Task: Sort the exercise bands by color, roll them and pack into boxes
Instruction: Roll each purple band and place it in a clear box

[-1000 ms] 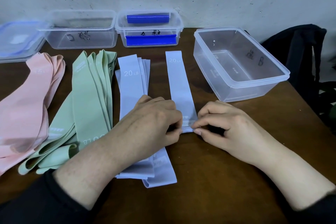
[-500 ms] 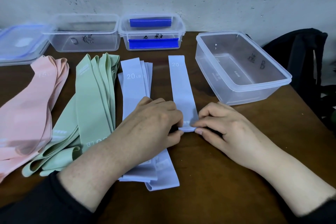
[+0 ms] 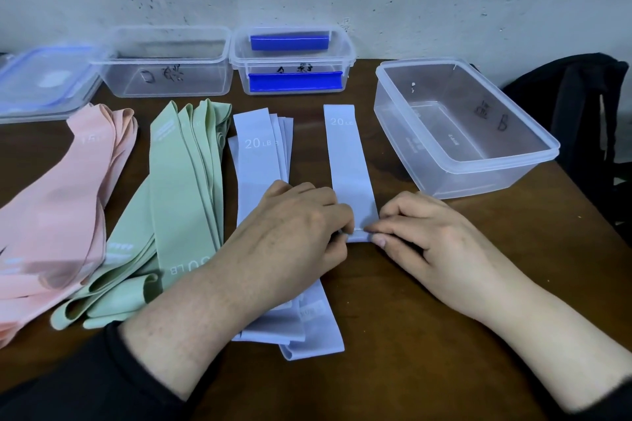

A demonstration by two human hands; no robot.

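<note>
Now the left hand (image 3: 301, 225) and right hand (image 3: 420, 232) both pinch the near end of one blue band (image 3: 349, 161). It looks soft, thin and stretchy, so pinching the end tight should help roll it.

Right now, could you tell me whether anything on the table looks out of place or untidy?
Little stands out. The green bands are fanned and looped messily at their near ends, unlike the straighter blue stack. Both hands pinch the single blue band.
</note>
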